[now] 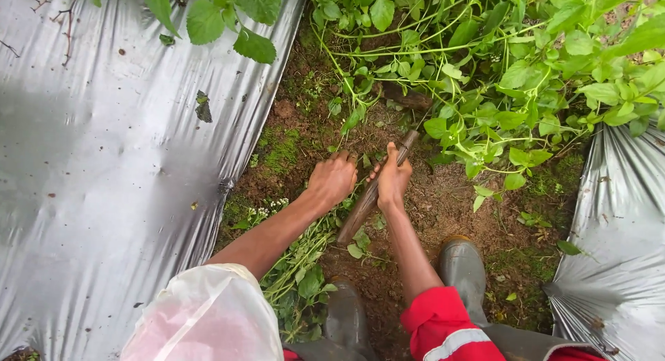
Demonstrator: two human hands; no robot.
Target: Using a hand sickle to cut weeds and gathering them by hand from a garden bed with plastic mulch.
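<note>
Wooden handle [367, 201] gripped in right hand [393, 181]; left hand [332, 179] clutches weeds [350, 118]. Keep blade low, clear of left fingers.

This is an outdoor farm plot or market garden, seen down a furrow of bare brown soil [443, 208] between two raised beds. Each bed is wrapped in silvery plastic mulch sheeting [104, 174], the kind laid over crop rows, and it is spattered with dirt and fallen leaves. Leafy green weeds [526, 77] sprawl across the furrow, moss [280, 150] grows along its edge, and muddy rubber boots [460, 267] stand on the earth.
</note>
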